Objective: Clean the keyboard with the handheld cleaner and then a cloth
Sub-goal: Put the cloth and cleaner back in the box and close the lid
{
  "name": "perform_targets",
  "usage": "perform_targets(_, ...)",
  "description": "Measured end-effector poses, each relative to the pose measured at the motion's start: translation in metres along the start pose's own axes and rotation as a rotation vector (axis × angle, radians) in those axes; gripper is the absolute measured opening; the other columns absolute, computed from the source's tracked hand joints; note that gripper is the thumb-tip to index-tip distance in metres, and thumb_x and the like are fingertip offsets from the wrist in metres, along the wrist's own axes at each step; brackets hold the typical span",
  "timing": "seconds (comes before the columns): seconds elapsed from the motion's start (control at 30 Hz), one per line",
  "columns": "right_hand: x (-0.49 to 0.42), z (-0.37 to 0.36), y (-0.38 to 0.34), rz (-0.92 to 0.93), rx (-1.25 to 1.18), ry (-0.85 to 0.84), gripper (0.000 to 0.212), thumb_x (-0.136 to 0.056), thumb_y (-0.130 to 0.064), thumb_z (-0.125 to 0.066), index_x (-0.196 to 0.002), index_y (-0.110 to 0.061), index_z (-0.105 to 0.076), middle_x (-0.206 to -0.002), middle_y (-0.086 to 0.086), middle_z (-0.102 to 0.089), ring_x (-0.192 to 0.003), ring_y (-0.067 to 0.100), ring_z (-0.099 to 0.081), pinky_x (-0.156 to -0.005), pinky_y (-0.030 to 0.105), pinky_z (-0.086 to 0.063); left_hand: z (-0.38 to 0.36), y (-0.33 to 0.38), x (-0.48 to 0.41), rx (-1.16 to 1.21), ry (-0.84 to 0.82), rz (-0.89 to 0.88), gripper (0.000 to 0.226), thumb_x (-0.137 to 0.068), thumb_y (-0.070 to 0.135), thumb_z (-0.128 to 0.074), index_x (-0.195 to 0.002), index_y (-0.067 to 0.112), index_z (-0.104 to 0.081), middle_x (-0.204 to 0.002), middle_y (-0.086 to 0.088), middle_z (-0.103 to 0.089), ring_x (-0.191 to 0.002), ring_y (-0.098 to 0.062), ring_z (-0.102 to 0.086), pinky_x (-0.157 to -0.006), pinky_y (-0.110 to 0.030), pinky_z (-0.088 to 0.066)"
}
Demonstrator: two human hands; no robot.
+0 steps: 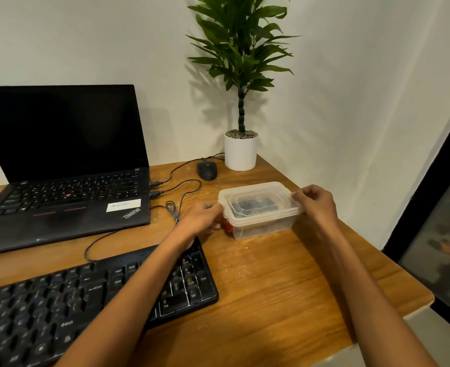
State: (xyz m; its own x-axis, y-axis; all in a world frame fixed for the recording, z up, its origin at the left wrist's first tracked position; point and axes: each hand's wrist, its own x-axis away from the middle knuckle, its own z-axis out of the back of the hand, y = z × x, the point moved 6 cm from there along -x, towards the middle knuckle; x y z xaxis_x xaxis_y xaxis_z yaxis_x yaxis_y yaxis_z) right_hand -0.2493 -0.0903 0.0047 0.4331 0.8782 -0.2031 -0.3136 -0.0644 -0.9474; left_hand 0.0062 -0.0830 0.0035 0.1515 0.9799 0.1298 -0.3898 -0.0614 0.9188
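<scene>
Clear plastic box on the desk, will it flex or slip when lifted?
Likely light: the plastic box looks thin-walled. Its rim may flex where the left hand and right hand grip. Low and wide, so unlikely to tip.

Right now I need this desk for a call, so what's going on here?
A person is working at a clear box on the desk, right of the keyboard. The left hand holds the box's left end and the right hand pinches the right edge of the lid. The lid is on; dark and red items show inside. The keyboard has pale specks, and no cleaner or cloth is out yet.
</scene>
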Motion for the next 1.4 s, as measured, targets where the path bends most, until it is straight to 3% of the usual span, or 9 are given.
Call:
perform_targets(0.1, 0.003, -0.008, 0.001, 0.013, 0.163, -0.056, 0.024, -0.091, -0.034, -0.051, -0.102, -0.013, -0.053, -0.101, 0.004, -0.058, -0.086, 0.017, -0.057, -0.064, 0.024, -0.049, -0.001, 0.001, -0.001, 0.067, -0.014, 0.015, 0.018, -0.095, 0.027, -0.043, -0.092, 0.020, -0.060, -0.099, -0.008, -0.065, -0.076, -0.013, -0.055, -0.065, -0.022, -0.043)
perform_targets(0.17, 0.004, -0.014, 0.003, 0.009, 0.211, -0.129, 0.033, -0.095, -0.039, -0.042, -0.113, -0.014, -0.053, -0.107, 0.002, -0.056, -0.095, 0.019, -0.056, -0.074, 0.028, -0.050, -0.001, 0.001, -0.001, 0.111, 0.001, 0.039, 0.016, -0.096, 0.031, -0.043, -0.089, 0.025, -0.056, -0.094, -0.005, -0.064, -0.074, -0.012, -0.056, -0.064, -0.022, -0.044)
perform_targets(0.33, 0.006, -0.019, 0.000, 0.024, 0.235, -0.178, 0.039, -0.098, -0.037, -0.031, -0.115, -0.011, -0.056, -0.108, 0.006, -0.058, -0.098, 0.019, -0.055, -0.079, 0.031, -0.046, -0.004, 0.000, -0.003, 0.065, -0.020, 0.025, 0.017, -0.090, 0.039, -0.052, -0.089, 0.022, -0.057, -0.091, -0.002, -0.063, -0.086, -0.015, -0.059, -0.080, -0.028, -0.049)
perform_targets(0.4, 0.006, -0.020, 0.003, 0.005, 0.199, -0.179, 0.037, -0.098, -0.036, -0.033, -0.114, -0.012, -0.055, -0.108, 0.005, -0.057, -0.097, 0.018, -0.054, -0.078, 0.030, -0.045, -0.002, 0.000, -0.002, 0.074, 0.004, 0.032, 0.022, -0.087, 0.038, -0.057, -0.089, 0.016, -0.060, -0.093, -0.007, -0.066, -0.087, -0.018, -0.061, -0.083, -0.031, -0.050)
perform_targets(0.6, 0.004, -0.015, 0.005, -0.083, -0.051, -0.090, 0.032, -0.091, -0.028, -0.055, -0.114, -0.007, -0.058, -0.108, 0.009, -0.061, -0.093, 0.018, -0.059, -0.070, 0.024, -0.051, 0.005, 0.005, -0.001, 0.110, 0.211, -0.048, 0.028, -0.078, 0.028, -0.071, -0.086, 0.002, -0.066, -0.073, -0.009, -0.068, -0.058, -0.012, -0.063, -0.056, -0.025, -0.053)
perform_targets(0.73, 0.006, -0.013, -0.002, -0.020, -0.038, -0.023, 0.034, -0.088, -0.022, -0.061, -0.118, -0.006, -0.059, -0.107, 0.006, -0.062, -0.095, 0.018, -0.061, -0.079, 0.031, -0.055, 0.005, 0.005, 0.004, 0.113, 0.321, -0.127, 0.025, -0.076, 0.026, -0.073, -0.083, 0.002, -0.069, -0.073, -0.009, -0.069, -0.067, -0.018, -0.061, -0.069, -0.038, -0.052)
perform_targets(0.9, 0.007, -0.011, -0.003, 0.000, -0.034, 0.014, 0.036, -0.086, -0.022, -0.064, -0.118, -0.008, -0.061, -0.110, 0.007, -0.064, -0.096, 0.019, -0.061, -0.080, 0.032, -0.055, -0.004, 0.005, 0.011, 0.268, 0.269, -0.155, 0.028, -0.075, 0.013, -0.073, -0.102, 0.005, -0.067, -0.094, -0.007, -0.071, -0.085, -0.014, -0.068, -0.081, -0.036, -0.055)
perform_targets(1.17, 0.007, -0.010, -0.003, 0.017, -0.041, 0.041, 0.038, -0.085, -0.021, -0.064, -0.121, -0.008, -0.059, -0.117, 0.009, -0.062, -0.099, 0.019, -0.060, -0.080, 0.030, -0.054, -0.002, 0.009, 0.013, 0.195, 0.345, -0.220, 0.032, -0.078, 0.012, -0.071, -0.109, 0.007, -0.065, -0.101, -0.001, -0.068, -0.083, -0.002, -0.062, -0.072, -0.018, -0.050)
perform_targets(1.4, 0.007, -0.010, -0.008, 0.110, 0.053, 0.063, 0.030, -0.088, -0.017, -0.060, -0.117, -0.008, -0.062, -0.116, 0.010, -0.058, -0.098, 0.018, -0.055, -0.078, 0.026, -0.050, -0.002, 0.008, 0.012, 0.183, 0.389, -0.219, 0.019, -0.076, 0.011, -0.071, -0.093, 0.017, -0.068, -0.085, 0.010, -0.064, -0.078, 0.000, -0.060, -0.077, -0.027, -0.052)
